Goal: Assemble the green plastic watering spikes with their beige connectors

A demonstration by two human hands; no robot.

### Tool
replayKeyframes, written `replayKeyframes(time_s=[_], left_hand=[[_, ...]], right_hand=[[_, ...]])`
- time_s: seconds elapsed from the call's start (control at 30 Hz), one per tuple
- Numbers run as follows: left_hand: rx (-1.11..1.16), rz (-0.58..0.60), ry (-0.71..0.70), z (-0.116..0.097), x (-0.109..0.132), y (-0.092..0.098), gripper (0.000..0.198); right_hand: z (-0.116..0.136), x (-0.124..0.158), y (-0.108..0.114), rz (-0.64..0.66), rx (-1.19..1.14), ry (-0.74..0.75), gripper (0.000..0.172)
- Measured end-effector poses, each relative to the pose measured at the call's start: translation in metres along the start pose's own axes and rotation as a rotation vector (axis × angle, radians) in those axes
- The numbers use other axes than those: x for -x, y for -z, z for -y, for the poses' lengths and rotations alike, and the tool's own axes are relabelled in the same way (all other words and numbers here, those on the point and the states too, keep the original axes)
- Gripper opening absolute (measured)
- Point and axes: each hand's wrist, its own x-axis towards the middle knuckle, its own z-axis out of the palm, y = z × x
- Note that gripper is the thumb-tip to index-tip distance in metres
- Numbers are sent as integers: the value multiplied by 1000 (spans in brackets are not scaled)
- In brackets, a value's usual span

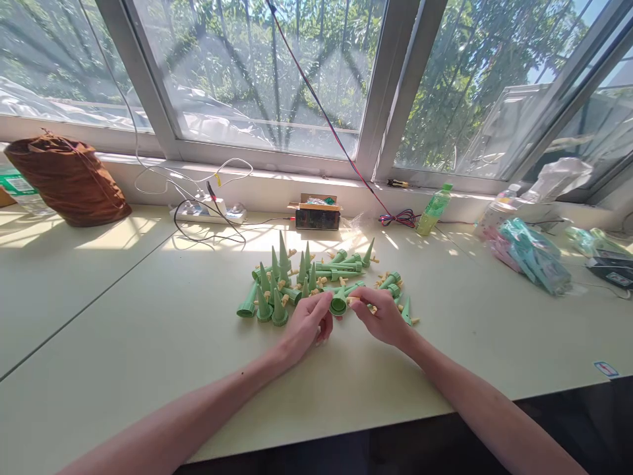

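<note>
A heap of several green cone-shaped plastic spikes (297, 277) with small beige knobs lies on the pale table (148, 330); some stand upright, others lie flat. My left hand (309, 324) is curled, its fingertips pinching the wide end of one green spike (339, 303) just in front of the heap. My right hand (378, 316) is also closed, gripping the same spike's narrow end, where a small beige knob (352, 300) shows. The two hands meet at this spike, low over the table.
A brown cloth bag (64, 178) sits at the far left. A power strip (208, 211) with cables, a small box (317, 212) and a green bottle (432, 210) line the window sill. Plastic bags (531, 254) lie at the right.
</note>
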Motion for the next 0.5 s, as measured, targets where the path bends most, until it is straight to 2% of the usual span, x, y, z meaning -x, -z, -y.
replayKeyframes(time_s=[0.33,0.5], left_hand=[[-33,83,-67,4,0,3,51],[-68,81,-66,5,1,3,51]], right_hand=[[0,0,1,-19,-44,-57,45],[-4,2,0,-31,-67,-120,50]])
